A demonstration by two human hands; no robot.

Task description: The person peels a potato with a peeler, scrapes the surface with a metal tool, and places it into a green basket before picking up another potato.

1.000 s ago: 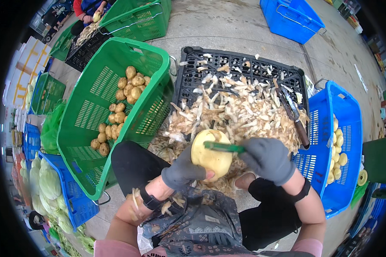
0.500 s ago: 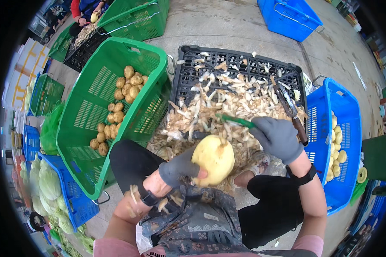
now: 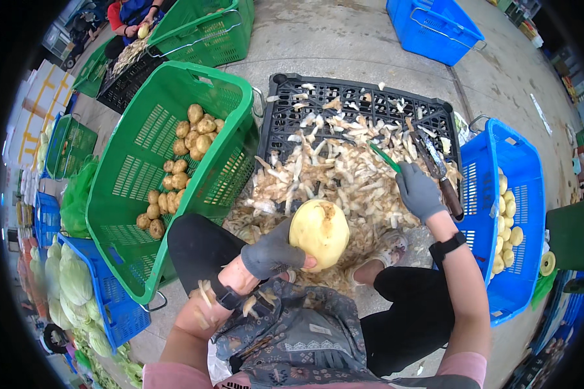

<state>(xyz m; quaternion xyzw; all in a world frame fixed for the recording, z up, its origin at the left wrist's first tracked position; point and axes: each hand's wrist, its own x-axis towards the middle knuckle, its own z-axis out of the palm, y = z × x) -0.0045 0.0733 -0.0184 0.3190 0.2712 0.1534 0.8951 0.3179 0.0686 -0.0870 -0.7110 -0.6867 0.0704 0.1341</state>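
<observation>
My left hand (image 3: 270, 251), in a grey glove with the thumb tip bare, is closed round a large, pale, peeled potato (image 3: 319, 235). A brown patch still marks the potato's upper side. To the right, clear of the potato, my gloved right hand (image 3: 419, 190) grips a green peeler (image 3: 384, 157) that points up and left over the peelings. Pale and brown peelings (image 3: 344, 172) cover much of an upturned black crate (image 3: 363, 91) in front of me. A knife (image 3: 438, 170) with a brown handle lies on the crate's right side, close to my right hand.
On the left stands a green crate (image 3: 97, 194) with several unpeeled potatoes (image 3: 198, 133). A blue crate (image 3: 532, 181) on the right holds peeled potatoes (image 3: 507, 211). Cabbages (image 3: 76, 279) fill a blue crate at the left. Another person (image 3: 136, 16) works at the far left.
My right hand has moved right with the peeler, away from the potato, and the peeler now tilts more upward. The potato in my left hand has shifted slightly up and left.
</observation>
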